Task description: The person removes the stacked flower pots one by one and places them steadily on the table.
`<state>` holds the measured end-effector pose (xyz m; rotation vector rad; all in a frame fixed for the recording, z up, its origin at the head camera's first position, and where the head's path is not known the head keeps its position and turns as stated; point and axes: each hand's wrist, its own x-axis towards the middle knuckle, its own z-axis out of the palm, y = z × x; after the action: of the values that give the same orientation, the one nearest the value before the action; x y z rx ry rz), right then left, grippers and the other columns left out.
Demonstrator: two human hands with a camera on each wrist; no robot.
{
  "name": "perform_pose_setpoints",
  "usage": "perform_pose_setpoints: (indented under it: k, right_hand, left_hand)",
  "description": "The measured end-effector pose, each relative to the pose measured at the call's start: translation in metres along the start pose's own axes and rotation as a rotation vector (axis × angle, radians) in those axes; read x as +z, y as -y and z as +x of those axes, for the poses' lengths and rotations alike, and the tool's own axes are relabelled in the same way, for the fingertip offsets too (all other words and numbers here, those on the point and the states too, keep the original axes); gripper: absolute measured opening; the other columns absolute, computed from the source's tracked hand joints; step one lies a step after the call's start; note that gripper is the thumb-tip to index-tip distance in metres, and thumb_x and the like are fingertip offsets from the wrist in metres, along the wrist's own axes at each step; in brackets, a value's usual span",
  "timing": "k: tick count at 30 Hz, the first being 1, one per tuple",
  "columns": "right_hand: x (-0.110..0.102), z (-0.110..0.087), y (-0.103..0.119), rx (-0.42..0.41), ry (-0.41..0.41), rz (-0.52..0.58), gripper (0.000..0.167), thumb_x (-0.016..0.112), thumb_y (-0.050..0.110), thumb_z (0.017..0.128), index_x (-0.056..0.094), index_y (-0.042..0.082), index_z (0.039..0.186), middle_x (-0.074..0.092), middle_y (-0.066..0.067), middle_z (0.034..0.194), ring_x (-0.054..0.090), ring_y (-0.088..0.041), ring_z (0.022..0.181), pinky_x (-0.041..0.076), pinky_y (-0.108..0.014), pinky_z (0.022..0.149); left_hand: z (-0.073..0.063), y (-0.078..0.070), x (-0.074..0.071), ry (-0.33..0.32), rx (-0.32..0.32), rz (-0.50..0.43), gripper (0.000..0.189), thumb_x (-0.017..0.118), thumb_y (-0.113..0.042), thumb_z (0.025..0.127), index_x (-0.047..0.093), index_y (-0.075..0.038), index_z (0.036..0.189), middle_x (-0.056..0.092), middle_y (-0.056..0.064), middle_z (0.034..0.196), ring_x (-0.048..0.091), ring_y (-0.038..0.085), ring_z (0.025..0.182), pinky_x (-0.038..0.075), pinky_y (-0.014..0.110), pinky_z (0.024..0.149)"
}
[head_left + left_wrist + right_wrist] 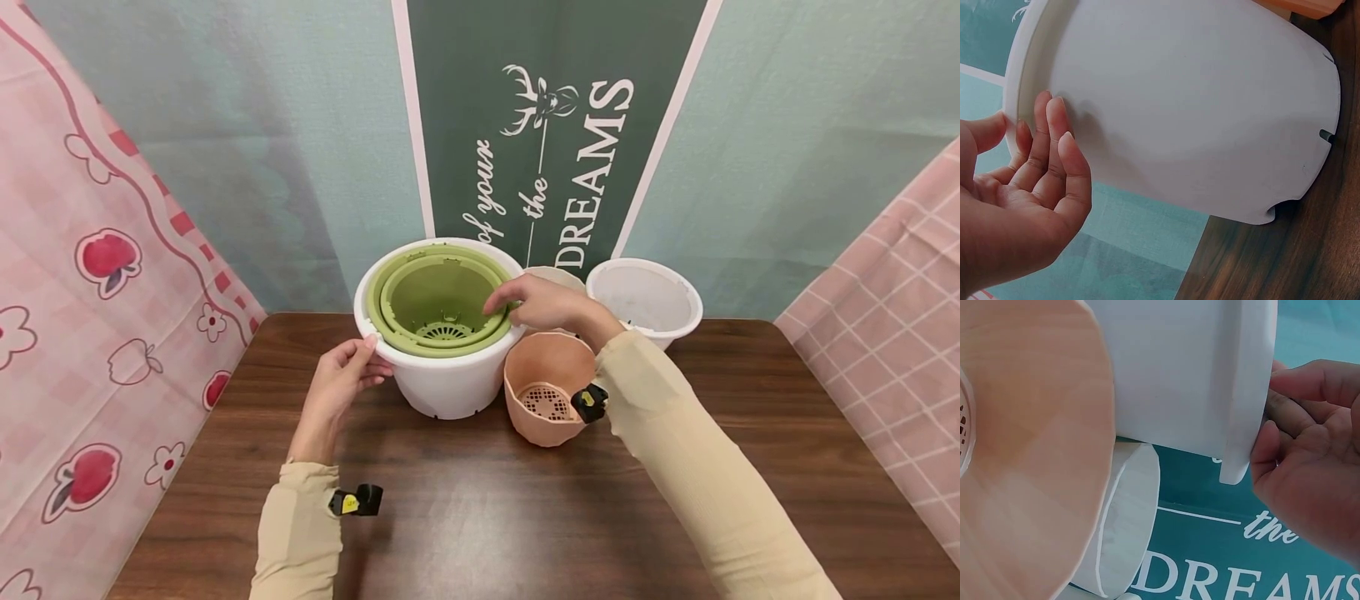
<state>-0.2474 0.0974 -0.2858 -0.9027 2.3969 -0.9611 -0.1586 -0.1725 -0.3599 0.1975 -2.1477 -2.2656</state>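
Note:
A large white flowerpot (pixel 446 387) stands upright at the back of the table. Nested inside it are a green pot (pixel 374 293) and a smaller green pot (pixel 442 287) with a slotted bottom. My left hand (pixel 341 375) pinches the white pot's rim at its left front, the thumb on the edge and the fingers bent beneath it, as the left wrist view shows. On the opposite side my right hand (pixel 547 302) grips the green pots' rim, fingers reaching over into the smaller one. Whether it holds one or both is hidden; the right wrist view shows its fingertips behind the white rim.
A peach pot (pixel 551 362) with a grid bottom stands right of the white one, under my right wrist. Behind it is a cream pot (pixel 561 278), partly covered. Another white pot (pixel 645 296) stands further right. Printed cloths hang around the wooden table (pixel 465 508).

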Motion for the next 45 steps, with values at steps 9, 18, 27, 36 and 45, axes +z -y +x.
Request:
perform_pose_setpoints:
  k: [9, 18, 27, 36, 45]
  right_hand:
    - [0.0023, 0.0013, 0.0000, 0.023, 0.027, 0.059, 0.049, 0.040, -0.012, 0.067, 0.058, -0.006, 0.112, 0.057, -0.021, 0.113, 0.050, -0.020, 0.094, 0.042, -0.024, 0.074]
    - [0.0019, 0.0009, -0.0018, -0.016, 0.044, 0.025, 0.045, 0.041, -0.010, 0.069, 0.059, -0.005, 0.110, 0.059, -0.016, 0.109, 0.048, -0.021, 0.098, 0.040, -0.026, 0.080]
    - [0.0015, 0.0003, -0.0005, -0.006, 0.070, -0.030, 0.040, 0.043, -0.007, 0.075, 0.059, -0.003, 0.112, 0.058, -0.014, 0.111, 0.047, -0.023, 0.103, 0.037, -0.032, 0.088]
    - [0.0007, 0.0011, -0.0002, -0.018, 0.079, -0.066, 0.039, 0.043, -0.007, 0.076, 0.060, -0.002, 0.110, 0.059, -0.012, 0.109, 0.048, -0.022, 0.102, 0.037, -0.031, 0.088]
    - [0.0000, 0.0027, -0.0013, -0.023, 0.081, -0.040, 0.039, 0.044, -0.009, 0.074, 0.060, -0.002, 0.109, 0.059, -0.013, 0.107, 0.048, -0.022, 0.100, 0.037, -0.030, 0.086]
  left_hand:
    - [-0.0002, -0.0005, 0.0007, 0.000, 0.000, -0.003, 0.024, 0.048, -0.021, 0.096, 0.053, 0.001, 0.089, 0.062, 0.001, 0.067, 0.062, 0.009, 0.065, 0.051, 0.021, 0.062]
    - [-0.0006, -0.0006, 0.0006, 0.003, 0.001, 0.002, 0.024, 0.047, -0.021, 0.096, 0.053, 0.002, 0.090, 0.062, 0.001, 0.067, 0.061, 0.009, 0.064, 0.051, 0.022, 0.062]
    - [-0.0001, 0.0001, -0.0002, 0.005, -0.001, 0.011, 0.024, 0.048, -0.022, 0.096, 0.053, 0.001, 0.089, 0.061, 0.000, 0.067, 0.061, 0.009, 0.065, 0.051, 0.021, 0.063]
    - [-0.0013, -0.0015, 0.0012, -0.001, -0.003, 0.004, 0.024, 0.048, -0.021, 0.096, 0.053, 0.001, 0.089, 0.061, 0.001, 0.067, 0.061, 0.009, 0.065, 0.051, 0.021, 0.063]
    - [-0.0002, -0.0009, 0.0007, -0.003, 0.001, -0.001, 0.023, 0.048, -0.021, 0.096, 0.053, 0.000, 0.088, 0.061, 0.000, 0.067, 0.062, 0.009, 0.065, 0.051, 0.022, 0.063]
